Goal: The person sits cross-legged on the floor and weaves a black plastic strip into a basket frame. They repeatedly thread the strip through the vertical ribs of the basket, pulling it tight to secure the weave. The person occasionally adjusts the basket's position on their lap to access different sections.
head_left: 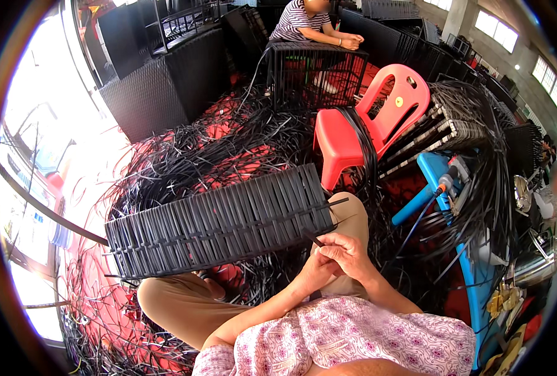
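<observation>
One red plastic chair (360, 125), two hands (338, 257)

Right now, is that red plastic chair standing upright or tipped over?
Tipped. The red plastic chair leans at a slant with its backrest toward the stacked woven panels, and a bundle of black strips drapes over its seat.

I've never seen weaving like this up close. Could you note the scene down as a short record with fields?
Left hand: fingers pinch a thin black plastic strip.
Right hand: fingers closed on the same strip.
On the lap: black woven strip panel, lying across the knees.
Behind: red plastic stool.
Floor: loose black strips in heaps.
Far back: seated person in striped shirt.
</observation>
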`<action>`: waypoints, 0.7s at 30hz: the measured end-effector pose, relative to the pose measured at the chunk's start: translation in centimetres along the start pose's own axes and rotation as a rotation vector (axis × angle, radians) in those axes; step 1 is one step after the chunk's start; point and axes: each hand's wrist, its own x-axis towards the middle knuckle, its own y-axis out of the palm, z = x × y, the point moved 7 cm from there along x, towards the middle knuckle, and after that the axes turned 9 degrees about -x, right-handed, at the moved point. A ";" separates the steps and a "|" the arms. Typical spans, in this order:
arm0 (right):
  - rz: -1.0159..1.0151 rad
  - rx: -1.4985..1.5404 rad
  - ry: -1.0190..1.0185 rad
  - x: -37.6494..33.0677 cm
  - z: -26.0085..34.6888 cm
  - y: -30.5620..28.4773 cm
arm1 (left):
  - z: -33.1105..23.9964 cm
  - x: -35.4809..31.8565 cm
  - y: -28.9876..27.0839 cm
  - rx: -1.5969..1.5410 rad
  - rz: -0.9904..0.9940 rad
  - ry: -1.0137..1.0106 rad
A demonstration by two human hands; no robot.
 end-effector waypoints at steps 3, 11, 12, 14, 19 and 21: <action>0.051 0.007 -0.118 0.2 0.2 -0.3 | -0.3 -0.2 -0.3 0.118 0.046 0.031; -0.113 0.225 0.114 0.1 -1.0 -2.9 | -3.4 -0.6 -1.0 0.554 0.085 0.063; -0.155 0.231 0.066 0.4 -0.6 -3.6 | -4.4 -0.5 -1.4 0.657 0.097 0.143; -0.168 0.252 0.082 0.5 -1.1 -4.3 | -8.9 -0.5 -2.5 0.539 -0.054 0.070; -0.259 0.269 0.166 -0.4 -2.2 -5.8 | -26.1 -3.3 1.4 0.802 -0.113 0.623; -0.272 0.279 0.178 -0.5 -2.3 -5.7 | -31.6 -7.1 3.4 0.801 -0.100 1.022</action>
